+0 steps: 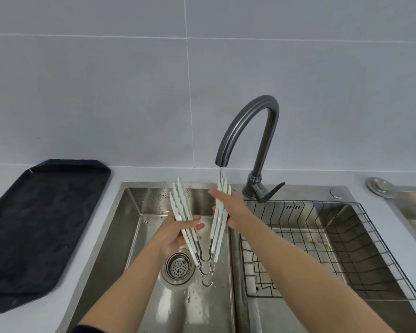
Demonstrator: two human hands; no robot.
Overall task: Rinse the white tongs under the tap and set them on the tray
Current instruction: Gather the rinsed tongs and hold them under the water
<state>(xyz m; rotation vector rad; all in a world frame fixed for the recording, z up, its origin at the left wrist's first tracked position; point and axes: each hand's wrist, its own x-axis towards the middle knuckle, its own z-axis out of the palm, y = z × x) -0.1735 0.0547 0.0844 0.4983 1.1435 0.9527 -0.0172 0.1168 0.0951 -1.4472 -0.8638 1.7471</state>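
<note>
White tongs [197, 227] held over the left basin of a steel sink [120, 227], spread in a V with the metal hinge loops lowest and the scalloped tips uppermost. Several arms appear on each side, so it seems to be a nested set — the exact count cannot be told. Left hand [175, 233]: fingers clamped round the left arms near mid-length. Right hand [231, 207]: fingers extended and laid flat along the right arms, pressing rather than closing on them. A thin stream of water falls from the dark curved tap [250, 131] onto the right tips. The drain strainer [178, 267] lies just below the left hand. A wire basket [334, 248] sits in the right basin. On the pale bench [58, 316], left of the sink, lies the black tray [39, 227] — well apart from the tongs.
</note>
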